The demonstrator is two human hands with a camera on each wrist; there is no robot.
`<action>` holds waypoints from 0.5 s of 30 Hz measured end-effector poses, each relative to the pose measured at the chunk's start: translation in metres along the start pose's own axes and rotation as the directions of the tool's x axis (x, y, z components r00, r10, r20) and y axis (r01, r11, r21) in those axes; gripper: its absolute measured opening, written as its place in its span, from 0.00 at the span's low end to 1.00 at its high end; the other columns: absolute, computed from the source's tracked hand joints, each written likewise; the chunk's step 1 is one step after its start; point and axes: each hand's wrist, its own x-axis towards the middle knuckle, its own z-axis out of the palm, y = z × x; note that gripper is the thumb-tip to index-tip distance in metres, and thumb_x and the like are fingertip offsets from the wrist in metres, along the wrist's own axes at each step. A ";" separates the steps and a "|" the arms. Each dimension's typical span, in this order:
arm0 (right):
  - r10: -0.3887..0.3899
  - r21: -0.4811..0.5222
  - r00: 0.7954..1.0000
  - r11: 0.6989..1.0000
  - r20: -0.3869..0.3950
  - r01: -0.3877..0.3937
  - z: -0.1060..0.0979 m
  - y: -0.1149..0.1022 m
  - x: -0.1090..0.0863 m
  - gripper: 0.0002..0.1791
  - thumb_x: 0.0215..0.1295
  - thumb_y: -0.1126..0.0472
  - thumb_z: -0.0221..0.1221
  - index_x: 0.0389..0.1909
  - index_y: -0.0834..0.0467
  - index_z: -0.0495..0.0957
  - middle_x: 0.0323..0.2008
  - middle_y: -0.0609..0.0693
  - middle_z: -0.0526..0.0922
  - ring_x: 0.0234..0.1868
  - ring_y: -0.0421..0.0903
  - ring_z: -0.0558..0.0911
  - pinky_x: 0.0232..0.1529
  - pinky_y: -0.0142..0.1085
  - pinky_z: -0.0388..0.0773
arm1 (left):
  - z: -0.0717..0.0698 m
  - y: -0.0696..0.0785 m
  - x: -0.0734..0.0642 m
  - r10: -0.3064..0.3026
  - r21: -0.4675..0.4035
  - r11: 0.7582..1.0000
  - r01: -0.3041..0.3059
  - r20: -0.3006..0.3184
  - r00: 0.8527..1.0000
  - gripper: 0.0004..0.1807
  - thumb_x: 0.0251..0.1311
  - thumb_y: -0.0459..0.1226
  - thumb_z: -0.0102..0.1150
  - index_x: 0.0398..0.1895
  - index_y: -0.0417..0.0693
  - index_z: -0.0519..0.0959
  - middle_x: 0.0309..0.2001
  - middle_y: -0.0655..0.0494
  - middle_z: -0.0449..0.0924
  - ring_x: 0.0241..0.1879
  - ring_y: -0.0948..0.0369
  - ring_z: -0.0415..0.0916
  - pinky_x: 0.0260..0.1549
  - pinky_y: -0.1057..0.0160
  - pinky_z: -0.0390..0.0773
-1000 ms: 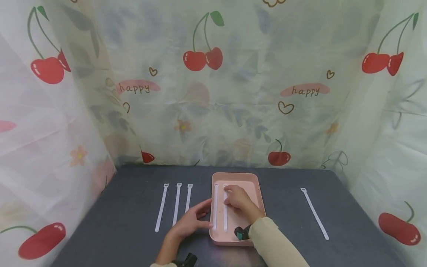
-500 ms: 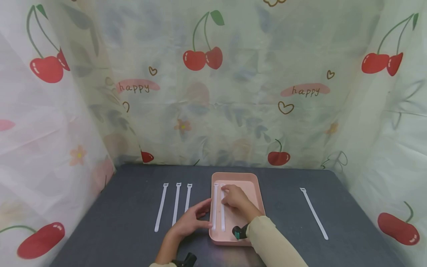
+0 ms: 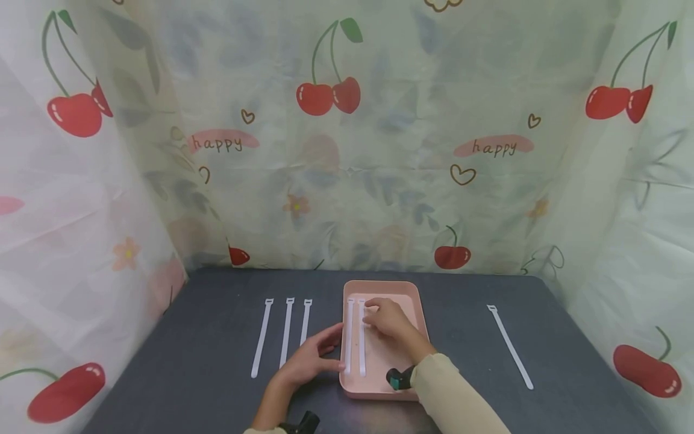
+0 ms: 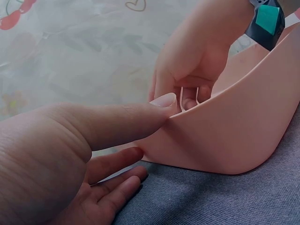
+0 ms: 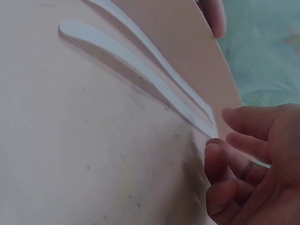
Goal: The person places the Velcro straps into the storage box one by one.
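Two white cable tie straps with slotted heads, an outer strap [image 3: 349,337] and an inner strap [image 3: 362,349], lie side by side along the left of a pink tray [image 3: 401,295]. My right hand [image 3: 394,320] is over the tray, just right of the inner strap's head end, fingers loosely bent. In the right wrist view, its fingertips [image 5: 218,152] are close by the end of the inner strap [image 5: 136,70] and grip nothing. My left hand [image 3: 306,363] is at the tray's left side, thumb [image 4: 164,101] on the rim, other fingers loosely extended along the outer wall.
Three more white straps [image 3: 262,340] lie in a row on the dark table [image 3: 217,337] left of the tray; my left hand partly hides two. Another strap [image 3: 512,349] lies slanted at the right. A printed curtain [image 3: 379,193] encloses the back and sides.
The inner strap shifted left, closer to the outer one, under my right hand's fingers. Then the right hand came off it and moved slightly right. My left hand stayed at the tray's side.
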 end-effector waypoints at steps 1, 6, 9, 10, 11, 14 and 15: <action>-0.013 0.004 1.000 1.000 -0.008 0.013 -0.002 0.000 -0.001 0.20 0.64 0.62 0.61 0.57 0.61 0.77 0.14 0.49 0.74 0.12 0.43 0.73 0.16 0.33 0.70 | 0.000 0.000 0.000 -0.003 0.001 1.000 0.003 0.000 1.000 0.45 0.52 0.30 0.70 0.73 0.38 0.58 0.68 0.39 0.64 0.66 0.46 0.62 0.66 0.44 0.58; -0.042 0.037 0.999 0.998 -0.019 0.042 -0.012 -0.003 -0.005 0.19 0.65 0.62 0.61 0.55 0.63 0.78 0.22 0.53 0.79 0.16 0.47 0.77 0.18 0.35 0.74 | 0.000 0.001 0.000 -0.004 0.004 1.000 0.004 -0.003 1.000 0.45 0.51 0.30 0.71 0.73 0.38 0.58 0.68 0.39 0.65 0.66 0.46 0.62 0.66 0.45 0.58; -0.053 0.027 0.998 0.998 -0.017 0.053 -0.018 -0.007 -0.008 0.19 0.65 0.61 0.62 0.56 0.63 0.77 0.25 0.53 0.80 0.19 0.49 0.78 0.19 0.36 0.74 | 0.000 0.002 0.000 -0.004 0.006 1.000 0.004 -0.005 1.000 0.45 0.51 0.31 0.71 0.73 0.37 0.58 0.67 0.39 0.65 0.66 0.45 0.62 0.66 0.45 0.58; -0.059 0.019 0.998 0.998 -0.019 0.060 -0.020 -0.008 -0.009 0.20 0.65 0.61 0.62 0.56 0.63 0.77 0.26 0.53 0.80 0.20 0.49 0.79 0.19 0.37 0.75 | 0.000 0.002 0.000 -0.007 0.009 1.000 0.007 -0.005 1.000 0.45 0.51 0.31 0.71 0.73 0.38 0.59 0.67 0.40 0.65 0.66 0.46 0.62 0.66 0.45 0.58; -0.070 0.009 0.997 0.998 -0.021 0.070 -0.023 -0.009 -0.010 0.20 0.65 0.61 0.62 0.57 0.63 0.77 0.27 0.53 0.81 0.20 0.50 0.79 0.19 0.37 0.75 | 0.000 0.002 0.000 -0.008 0.009 1.000 0.008 -0.005 1.000 0.45 0.51 0.31 0.71 0.73 0.38 0.59 0.67 0.40 0.65 0.66 0.45 0.62 0.66 0.45 0.58; -0.084 0.025 0.996 0.996 -0.022 0.084 -0.030 -0.011 -0.013 0.21 0.65 0.62 0.62 0.58 0.63 0.76 0.28 0.57 0.81 0.21 0.52 0.80 0.19 0.41 0.77 | 0.000 0.002 0.001 -0.014 0.015 1.000 0.014 -0.007 1.000 0.46 0.51 0.32 0.71 0.73 0.38 0.59 0.68 0.40 0.65 0.66 0.45 0.62 0.66 0.44 0.58; -0.095 0.034 0.995 0.995 -0.025 0.096 -0.032 -0.012 -0.013 0.21 0.64 0.63 0.62 0.58 0.64 0.76 0.28 0.58 0.81 0.21 0.52 0.80 0.19 0.41 0.78 | 0.000 0.002 0.001 -0.015 0.016 1.000 0.015 -0.008 1.000 0.45 0.51 0.32 0.71 0.73 0.39 0.59 0.68 0.40 0.65 0.66 0.45 0.62 0.66 0.44 0.58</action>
